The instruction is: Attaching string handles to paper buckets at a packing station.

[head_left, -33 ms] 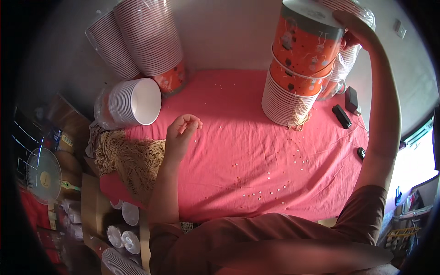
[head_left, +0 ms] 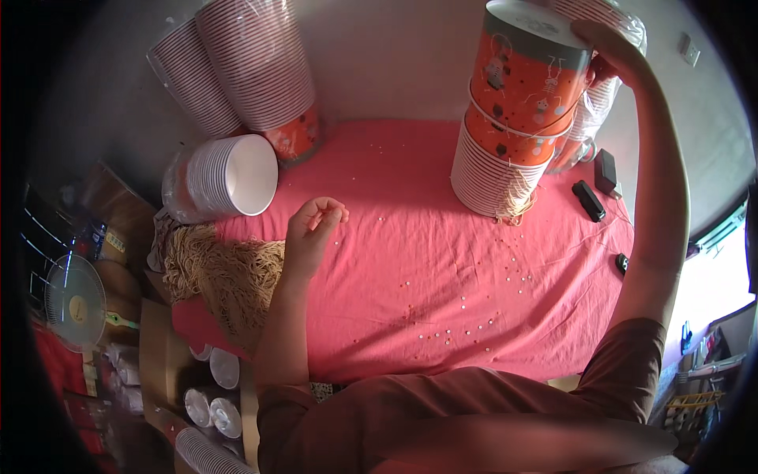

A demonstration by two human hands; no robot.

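At the right stands a tall stack of upturned paper buckets (head_left: 482,170), mostly white rims below. Its topmost orange bucket (head_left: 521,79) has a dark band, printed figures and a white base facing up. My right hand (head_left: 612,54) grips this bucket at its upper right edge, the fingers partly hidden behind it. A bundle of thin beige cords (head_left: 517,196) hangs at the stack's lower right. Over the table's left middle, my left hand (head_left: 314,225) is raised with fingers curled and thumb close to the index finger; whatever it may hold cannot be made out.
Tall wrapped bucket stacks (head_left: 257,63) stand at the back left, beside a tipped stack of white buckets (head_left: 225,178). Beige cords (head_left: 229,268) drape over the table's left edge. Small beads (head_left: 448,336) dot the pink cloth (head_left: 379,300). A black object (head_left: 588,201) lies at right.
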